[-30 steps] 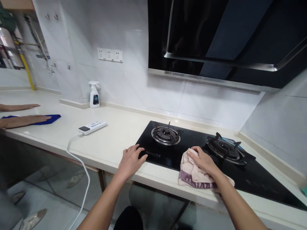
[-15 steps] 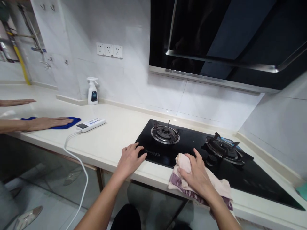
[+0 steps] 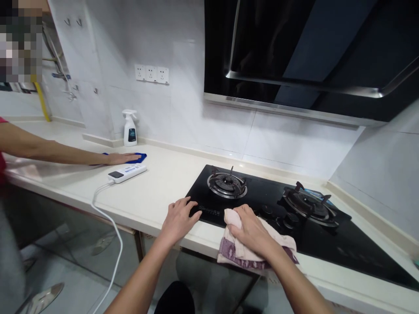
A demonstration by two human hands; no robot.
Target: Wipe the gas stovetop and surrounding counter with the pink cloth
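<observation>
A cream towel with a purple border (image 3: 240, 257) is bunched under my right hand (image 3: 250, 229), whose fingers grip it against the front edge of the black gas stove (image 3: 262, 187). Part of the towel hangs over the counter's front edge. My left hand (image 3: 180, 218) rests with spread fingers at the stove's front left corner, holding nothing. Behind my hands is the left burner (image 3: 227, 185). The stove knobs (image 3: 290, 220) lie just right of the towel, and the right burner (image 3: 309, 204) is farther back.
At the left, another person's hand (image 3: 122, 158) presses a blue cloth (image 3: 141, 158) on the counter. Near it lies a white power strip (image 3: 127, 173) with a cable (image 3: 119, 244) hanging down. A spray bottle (image 3: 130, 128) stands by the wall. The range hood (image 3: 294, 56) overhangs the stove.
My right hand has moved left with the towel along the stove's front edge. My left hand stays in place. The other person's hand has slid the blue cloth right and back, behind the power strip.
</observation>
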